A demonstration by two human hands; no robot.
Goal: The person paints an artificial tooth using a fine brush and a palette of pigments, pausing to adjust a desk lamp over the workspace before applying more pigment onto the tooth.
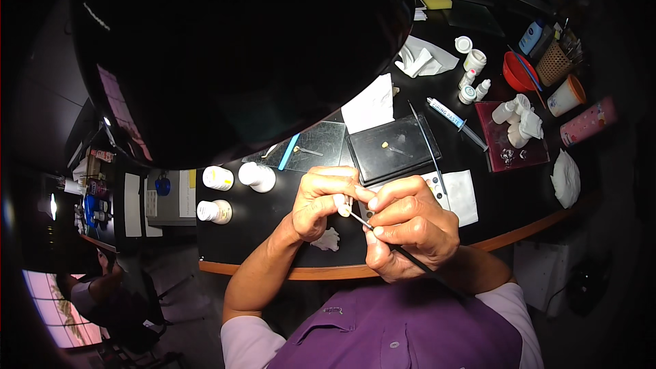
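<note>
My left hand [316, 201] is closed on a small tooth-coloured piece [344, 210], likely a dental crown, held up at its fingertips. In my right hand [415, 222], a thin brush [411, 257] with a dark handle and metal ferrule is pinched like a pen. The brush's tip reaches the small piece, and whether it touches I cannot tell. Both hands meet over the near part of the black table. Just beyond them lies a black slab [369, 161] with a dab of yellowish material on it. A glass plate [321, 138] with another dab sits left of that.
White bottles [257, 176] stand at the left. A long thin tool [427, 138] lies across the slab's right side. Farther right are a paste syringe [458, 123], small jars [474, 61], a red bowl [521, 72] and a dark red board [493, 138]. A dark rounded shape [239, 61] blocks the upper left.
</note>
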